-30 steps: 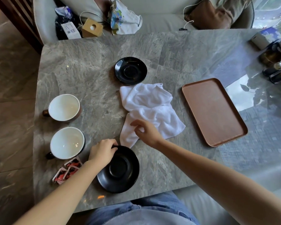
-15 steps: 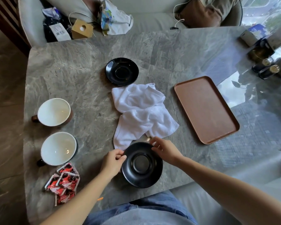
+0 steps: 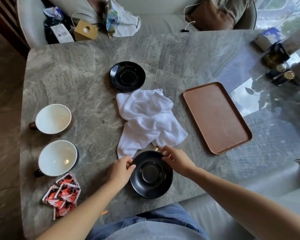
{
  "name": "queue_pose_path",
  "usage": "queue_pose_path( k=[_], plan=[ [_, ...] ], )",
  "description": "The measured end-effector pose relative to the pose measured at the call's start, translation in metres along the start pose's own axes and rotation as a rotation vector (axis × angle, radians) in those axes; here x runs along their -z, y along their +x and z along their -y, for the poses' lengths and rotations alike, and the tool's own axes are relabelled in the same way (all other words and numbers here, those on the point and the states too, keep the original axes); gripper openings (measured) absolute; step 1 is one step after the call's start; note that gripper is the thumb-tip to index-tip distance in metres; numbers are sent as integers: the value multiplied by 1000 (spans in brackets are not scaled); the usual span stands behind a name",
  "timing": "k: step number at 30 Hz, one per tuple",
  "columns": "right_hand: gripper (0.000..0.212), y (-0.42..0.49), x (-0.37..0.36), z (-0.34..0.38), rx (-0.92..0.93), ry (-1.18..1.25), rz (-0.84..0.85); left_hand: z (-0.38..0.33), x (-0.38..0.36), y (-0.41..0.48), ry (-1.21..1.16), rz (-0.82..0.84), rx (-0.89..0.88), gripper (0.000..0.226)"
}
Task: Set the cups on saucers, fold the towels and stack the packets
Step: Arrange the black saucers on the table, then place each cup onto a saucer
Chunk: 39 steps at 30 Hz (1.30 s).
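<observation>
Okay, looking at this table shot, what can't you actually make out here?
All in the head view:
- Print on the red packets: blurred and too small.
- Near corner of the white towel: hidden behind the near saucer and the left hand.
- Dark bottles at the right edge: glare, labels unreadable.
- Small shiny thing by the right hand: too small to identify.

Grey marble table point(image 3: 76, 80), pale sofa point(image 3: 159, 23), window point(image 3: 284, 13) daylight

Bright, soft daylight enters from the window point(image 3: 284, 16) at the far right. The polished stone table point(image 3: 76, 80) mirrors it as a pale blue-white glare across its far right corner and right edge. Shadows under the saucers and towel are faint. The wide lens bows the table's edges; the forearms near the bottom edge look slightly soft.
</observation>
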State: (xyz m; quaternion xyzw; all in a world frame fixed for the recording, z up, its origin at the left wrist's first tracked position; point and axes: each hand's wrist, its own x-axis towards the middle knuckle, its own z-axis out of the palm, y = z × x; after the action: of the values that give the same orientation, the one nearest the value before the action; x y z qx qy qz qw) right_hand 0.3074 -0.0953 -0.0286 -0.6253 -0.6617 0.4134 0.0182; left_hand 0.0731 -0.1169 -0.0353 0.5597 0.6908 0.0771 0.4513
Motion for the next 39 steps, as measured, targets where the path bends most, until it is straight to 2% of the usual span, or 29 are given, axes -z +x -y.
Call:
queue_pose_path(
  k=[4, 9, 12, 15, 17, 23, 27, 30, 34, 39],
  plan=[
    [19, 1, -2, 2, 35, -66, -67, 2, 2, -3, 46, 5, -19, 14],
    [29, -2, -9, 10, 166, -172, -231, 6, 8, -6, 20, 7, -34, 14],
    [25, -2, -14, 23, 247, -206, -266, 6, 15, -14, 39, -132, -181, 13],
    [23, 1, -23, 41, 332, -191, -250, 5, 31, -25, 190, -328, -386, 11],
    [23, 6, -30, 57, 382, -177, -232, 7, 45, -31, 250, -402, -427, 16],
    [26, 27, -49, 113, 469, -96, -115, 33, 88, -46, 262, -579, -364, 28],
    [25, 42, -69, 155, 376, 168, -43, 61, 117, -55, -95, -807, -263, 23],
    [35, 54, -88, 184, 270, 302, -10, 87, 135, -59, -204, -936, -126, 28],
    [45, 72, -106, 221, 68, 409, 66, 130, 142, -55, -246, -783, 140, 35],
    [47, 86, -119, 249, -75, 443, 160, 162, 137, -47, -316, -546, 225, 36]
  ],
)
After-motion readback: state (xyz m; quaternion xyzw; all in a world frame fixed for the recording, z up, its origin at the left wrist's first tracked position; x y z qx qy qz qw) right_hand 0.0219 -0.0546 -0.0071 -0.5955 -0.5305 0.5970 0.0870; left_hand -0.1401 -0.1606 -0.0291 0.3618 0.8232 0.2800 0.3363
